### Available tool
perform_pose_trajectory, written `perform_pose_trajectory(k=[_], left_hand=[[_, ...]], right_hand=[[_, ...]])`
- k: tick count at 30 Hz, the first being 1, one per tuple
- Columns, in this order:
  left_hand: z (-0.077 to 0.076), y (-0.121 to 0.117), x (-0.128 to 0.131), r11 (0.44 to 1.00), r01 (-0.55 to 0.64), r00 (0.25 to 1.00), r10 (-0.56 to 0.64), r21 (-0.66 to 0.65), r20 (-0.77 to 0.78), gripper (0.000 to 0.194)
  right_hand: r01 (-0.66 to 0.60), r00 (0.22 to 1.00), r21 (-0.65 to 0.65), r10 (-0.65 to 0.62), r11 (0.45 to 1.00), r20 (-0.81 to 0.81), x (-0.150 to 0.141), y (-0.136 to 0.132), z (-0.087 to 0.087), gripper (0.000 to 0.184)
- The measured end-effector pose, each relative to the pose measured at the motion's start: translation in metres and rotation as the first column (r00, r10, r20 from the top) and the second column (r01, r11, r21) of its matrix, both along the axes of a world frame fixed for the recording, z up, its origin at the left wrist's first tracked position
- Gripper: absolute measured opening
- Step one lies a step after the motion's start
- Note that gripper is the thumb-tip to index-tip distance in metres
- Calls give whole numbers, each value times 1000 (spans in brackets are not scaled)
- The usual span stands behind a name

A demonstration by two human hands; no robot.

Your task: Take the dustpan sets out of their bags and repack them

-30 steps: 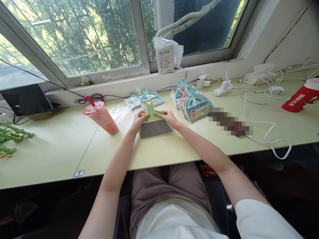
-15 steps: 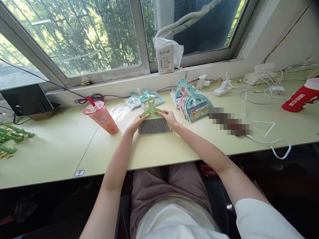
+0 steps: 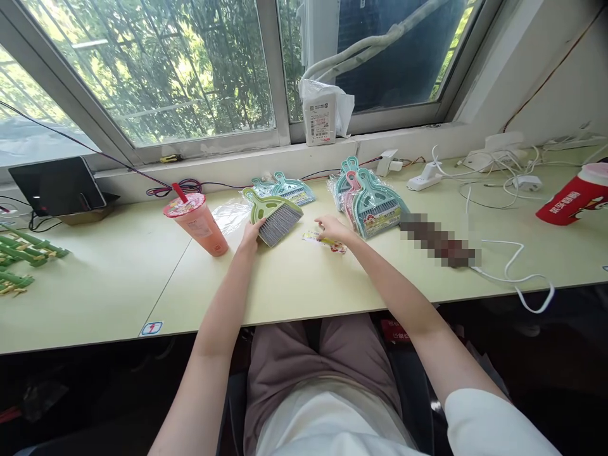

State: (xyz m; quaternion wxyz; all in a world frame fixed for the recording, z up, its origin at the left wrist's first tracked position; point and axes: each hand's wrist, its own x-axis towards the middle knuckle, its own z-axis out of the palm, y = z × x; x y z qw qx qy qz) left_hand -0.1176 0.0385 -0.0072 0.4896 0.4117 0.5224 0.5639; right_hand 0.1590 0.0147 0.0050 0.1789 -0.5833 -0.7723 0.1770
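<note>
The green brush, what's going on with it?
A person's left hand holds the green brush at a slant above the table. The right hand is at a colourful label; I can't tell whether it grips it. Wrapped brush sets lie farther back, and a drink cup is left of the brush.

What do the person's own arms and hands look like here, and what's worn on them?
The left hand and right hand are ungloved. The left forearm and right forearm are bare, with no wristband visible. A plain white short sleeve covers the right upper arm; any left sleeve is out of view.
</note>
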Motion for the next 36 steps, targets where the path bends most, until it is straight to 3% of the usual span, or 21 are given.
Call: perform_pose_trajectory(k=[2,6,10,13,16,20,24,26,28,30,36], left_hand=[[-1,1,-1,999,-25,1000,25,-27,-17,55],[-1,-1,1,998,-51,999,51,-47,-1,49],[0,-3,4,998,-18,999,19,-57,30,45],[1,-4,7,997,-19,999,21,-76,28,42],[2,-4,8,997,-17,999,20,-80,34,42],[1,-4,8,997,-13,1000,14,-79,15,46],[3,-6,10,997,-4,1000,3,-78,-10,47],[5,-8,11,997,3,1000,-4,-75,-13,44],[7,-10,14,998,8,1000,-10,-70,-18,42],[8,-12,16,998,13,1000,-15,-60,-26,40],[8,-14,17,998,20,999,-23,-62,-50,40]], right_hand=[[-21,999,-58,19,998,-28,0,1,3,64],[-67,987,-179,39,982,-156,3,1,6,43],[-60,992,-127,46,990,-115,0,-4,8,21],[-29,999,-15,28,999,-40,-6,-10,11,40],[-122,992,-44,123,992,5,-11,-15,17,54],[-193,981,-153,193,969,-15,-14,-19,20,46],[-238,971,-191,237,952,-31,-19,-20,18,26],[-235,972,-125,235,964,-14,-20,-22,18,30],[-225,974,-67,224,972,-28,-22,-24,19,46],[-244,969,-76,241,967,-50,-23,-26,20,56],[-264,963,-155,252,952,-95,-23,-25,20,43]])
